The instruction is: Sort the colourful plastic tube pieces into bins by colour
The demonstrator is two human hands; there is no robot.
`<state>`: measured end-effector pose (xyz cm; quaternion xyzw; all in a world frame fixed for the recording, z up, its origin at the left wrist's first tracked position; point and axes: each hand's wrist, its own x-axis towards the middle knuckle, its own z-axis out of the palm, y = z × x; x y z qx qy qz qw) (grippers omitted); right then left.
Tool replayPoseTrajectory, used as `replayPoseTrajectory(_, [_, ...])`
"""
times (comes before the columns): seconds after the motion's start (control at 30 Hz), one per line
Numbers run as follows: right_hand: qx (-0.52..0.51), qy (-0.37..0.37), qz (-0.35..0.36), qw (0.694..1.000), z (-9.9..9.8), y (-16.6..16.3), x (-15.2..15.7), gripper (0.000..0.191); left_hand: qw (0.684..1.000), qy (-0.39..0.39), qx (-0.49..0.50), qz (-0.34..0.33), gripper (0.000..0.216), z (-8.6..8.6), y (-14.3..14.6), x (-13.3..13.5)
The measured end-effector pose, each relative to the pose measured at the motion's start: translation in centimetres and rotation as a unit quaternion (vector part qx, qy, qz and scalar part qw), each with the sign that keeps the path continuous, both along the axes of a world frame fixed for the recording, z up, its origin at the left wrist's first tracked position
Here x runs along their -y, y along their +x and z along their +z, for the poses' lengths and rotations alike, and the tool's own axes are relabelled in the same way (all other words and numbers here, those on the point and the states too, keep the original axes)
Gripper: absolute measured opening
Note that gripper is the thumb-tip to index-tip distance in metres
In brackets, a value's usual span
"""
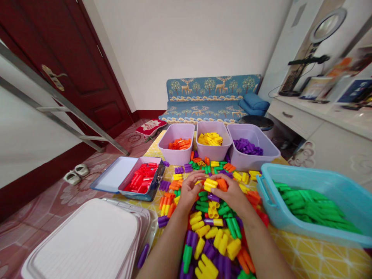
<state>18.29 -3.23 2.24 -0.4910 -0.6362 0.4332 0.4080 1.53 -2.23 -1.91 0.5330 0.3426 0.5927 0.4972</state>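
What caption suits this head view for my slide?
Over a mixed pile, left hand and right hand meet on yellow pegs and an orange peg; colour-sorted bins beyond.

Body in view: two bare hands with bare forearms.
The left hand (188, 190) and right hand (233, 195) are uncovered; both forearms (263, 248) are bare to the frame edge.

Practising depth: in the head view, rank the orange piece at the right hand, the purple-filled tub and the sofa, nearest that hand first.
1. Orange piece, touching the right hand.
2. Purple-filled tub, farther back, right.
3. Sofa, by the far wall.
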Motion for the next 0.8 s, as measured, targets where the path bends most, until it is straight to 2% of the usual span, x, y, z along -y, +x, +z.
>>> replayPoseTrajectory(0.07, [-0.006,-0.009,0.018,1.000,0.8,0.9,0.2,0.036,1.000,-0.011,0.004,0.004,0.024,0.1,-0.1,0.1])
replayPoseTrajectory(0.13, [0.009,-0.025,0.068,0.997,1.3,1.9,0.4,0.038,1.000,-0.011,0.001,0.014,0.022,0.3,-0.1,0.2])
replayPoseTrajectory(0.2, [0.030,-0.040,0.119,0.992,1.5,2.7,0.6,0.044,1.000,-0.007,-0.009,0.018,0.023,0.6,-0.1,0.3])
replayPoseTrajectory(0.27, [0.036,-0.058,0.133,0.989,1.2,3.1,0.6,0.048,1.000,-0.005,-0.027,0.015,0.025,0.8,0.0,0.4])
replayPoseTrajectory(0.33, [0.013,-0.077,0.113,0.991,0.6,2.8,0.4,0.053,0.999,-0.006,-0.049,0.010,0.026,0.9,0.0,0.4])
replayPoseTrajectory(0.47, [-0.095,-0.120,0.034,0.988,0.0,1.4,0.0,0.065,0.997,0.000,-0.081,0.000,0.027,0.6,0.0,0.4])
replayPoseTrajectory(0.53, [-0.124,-0.143,0.004,0.982,0.1,0.9,-0.1,0.063,0.996,0.001,-0.087,-0.002,0.027,0.4,0.1,0.4])
replayPoseTrajectory(0.67, [-0.081,-0.129,-0.019,0.988,0.4,0.6,0.0,0.039,0.995,-0.005,-0.101,0.003,0.031,0.5,0.1,0.5])
replayPoseTrajectory(0.8, [-0.001,-0.078,-0.043,0.996,0.0,0.5,0.2,0.035,0.993,-0.008,-0.118,0.004,0.037,0.4,0.0,0.5])
